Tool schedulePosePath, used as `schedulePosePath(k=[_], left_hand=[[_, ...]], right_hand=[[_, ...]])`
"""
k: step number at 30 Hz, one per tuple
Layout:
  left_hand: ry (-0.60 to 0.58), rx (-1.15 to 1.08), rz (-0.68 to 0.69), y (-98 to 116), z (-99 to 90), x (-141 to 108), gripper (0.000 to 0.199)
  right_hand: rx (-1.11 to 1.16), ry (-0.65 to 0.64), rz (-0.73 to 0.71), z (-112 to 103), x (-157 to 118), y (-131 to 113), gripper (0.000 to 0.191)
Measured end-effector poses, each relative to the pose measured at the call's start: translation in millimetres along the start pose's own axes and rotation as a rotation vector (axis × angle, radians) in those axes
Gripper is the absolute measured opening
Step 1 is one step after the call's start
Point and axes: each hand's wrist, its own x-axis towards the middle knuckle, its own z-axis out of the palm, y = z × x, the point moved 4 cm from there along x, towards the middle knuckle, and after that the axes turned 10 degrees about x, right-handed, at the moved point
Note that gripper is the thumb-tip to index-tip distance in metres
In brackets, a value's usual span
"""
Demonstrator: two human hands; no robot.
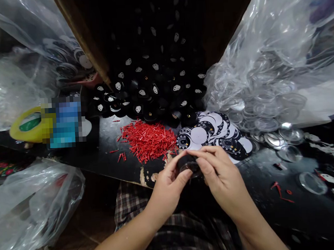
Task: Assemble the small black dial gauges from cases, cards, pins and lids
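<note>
Between both hands, at the table's front edge, is a small round black part (188, 162). My left hand (172, 177) grips its left side with thumb and fingers. The fingers of my right hand (218, 170) close on its right side. Just behind the hands lie printed black and white discs (226, 131), overlapping one another. A heap of small red pointers (148, 141) rests on the dark table (111, 135) to the left of the discs. Farther back is a large pile of black round parts (156, 88) with white tags.
Clear round covers (264, 108) spill from a plastic bag (253, 53) at the right. Loose red pieces (279, 192) lie at the right front. A yellow tape roll (16, 129) sits at the left, above a plastic bag (34, 206).
</note>
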Motion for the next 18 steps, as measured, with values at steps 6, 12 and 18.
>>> schedulePosePath(k=[6,12,18], left_hand=[[-0.056,0.192,0.089,6,8.2,-10,0.039],[0.024,0.275,0.062,17,-6.5,-10,0.04],[0.391,0.671,-0.153,-12,-140.9,-88,0.046]], right_hand=[[-0.225,0.115,-0.146,2,7,-11,0.036],[-0.101,0.12,-0.234,29,18,-16,0.037],[0.115,-0.247,-0.049,45,21,-10,0.032]])
